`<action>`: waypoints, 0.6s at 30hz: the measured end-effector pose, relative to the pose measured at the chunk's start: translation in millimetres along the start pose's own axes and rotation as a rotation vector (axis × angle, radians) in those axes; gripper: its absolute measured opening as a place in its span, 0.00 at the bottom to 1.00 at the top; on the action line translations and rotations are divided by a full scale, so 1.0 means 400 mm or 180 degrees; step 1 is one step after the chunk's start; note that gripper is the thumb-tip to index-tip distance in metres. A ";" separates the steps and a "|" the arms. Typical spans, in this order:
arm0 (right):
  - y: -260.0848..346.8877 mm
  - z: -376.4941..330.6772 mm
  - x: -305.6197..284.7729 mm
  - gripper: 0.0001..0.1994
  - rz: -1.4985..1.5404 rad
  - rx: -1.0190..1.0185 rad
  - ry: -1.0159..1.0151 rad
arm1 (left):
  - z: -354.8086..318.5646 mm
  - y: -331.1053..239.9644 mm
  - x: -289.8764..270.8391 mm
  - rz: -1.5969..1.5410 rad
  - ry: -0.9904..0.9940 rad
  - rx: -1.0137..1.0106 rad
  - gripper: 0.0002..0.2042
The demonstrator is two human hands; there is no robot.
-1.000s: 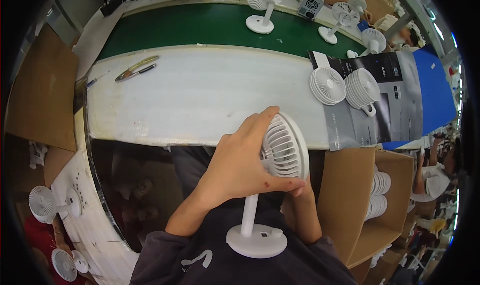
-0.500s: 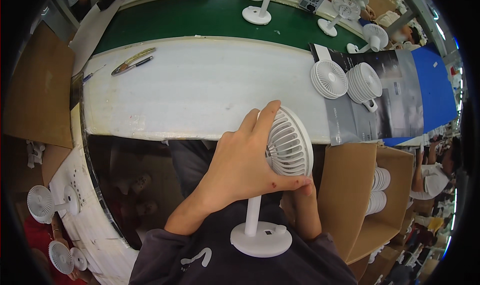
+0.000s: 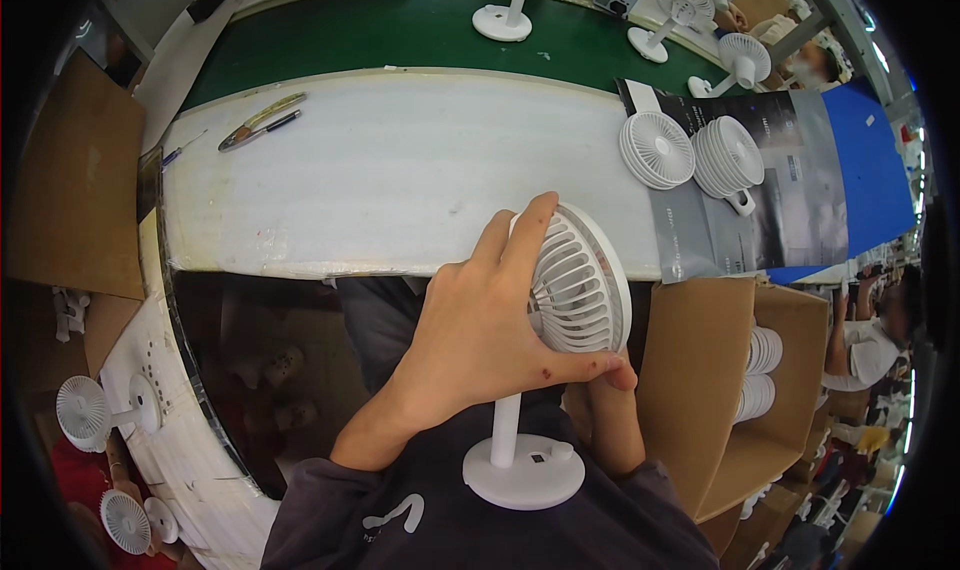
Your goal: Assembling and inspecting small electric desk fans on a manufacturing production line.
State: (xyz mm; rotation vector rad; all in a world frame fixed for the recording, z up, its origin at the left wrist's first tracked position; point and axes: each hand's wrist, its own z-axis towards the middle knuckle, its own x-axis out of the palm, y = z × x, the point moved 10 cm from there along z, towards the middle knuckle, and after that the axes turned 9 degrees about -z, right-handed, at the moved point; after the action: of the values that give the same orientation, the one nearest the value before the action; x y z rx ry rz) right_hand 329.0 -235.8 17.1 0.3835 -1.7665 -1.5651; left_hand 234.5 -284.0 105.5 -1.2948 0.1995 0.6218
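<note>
A white desk fan (image 3: 583,288) stands close against my body. Its round cage is turned to the right, above a short stem and a round base (image 3: 524,475) with a knob. My left hand (image 3: 478,315) is wrapped round the back of the cage, with fingertips at the top rim and thumb at the lower rim. At the cage's lower right edge, my right hand (image 3: 622,374) grips the front side. Only a small part of that hand shows below the rim, and most of its fingers are hidden behind the fan.
The white worktop (image 3: 400,185) holds pliers (image 3: 262,120), a pen and a thin screwdriver. Stacked fan grilles (image 3: 657,150) lie on a grey plastic sheet at right. A cardboard box (image 3: 700,390) with round white parts stands near my right arm. Finished-looking fans (image 3: 503,22) line the green belt.
The view has shifted slightly, so the worktop appears a little higher. The fan's cage sits marginally further right and up, with both hands still on it.
</note>
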 end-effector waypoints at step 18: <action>-0.011 -0.011 -0.012 0.78 -0.0273 -0.0451 0.0334 | -0.003 0.019 0.015 -0.0615 0.0161 -0.0186 0.56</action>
State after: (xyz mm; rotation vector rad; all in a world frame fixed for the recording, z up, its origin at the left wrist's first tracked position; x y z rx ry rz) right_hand 334.3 -236.9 11.6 0.4686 -1.5674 -1.6879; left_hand 235.5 -282.0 96.0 -1.3684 0.0966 0.4330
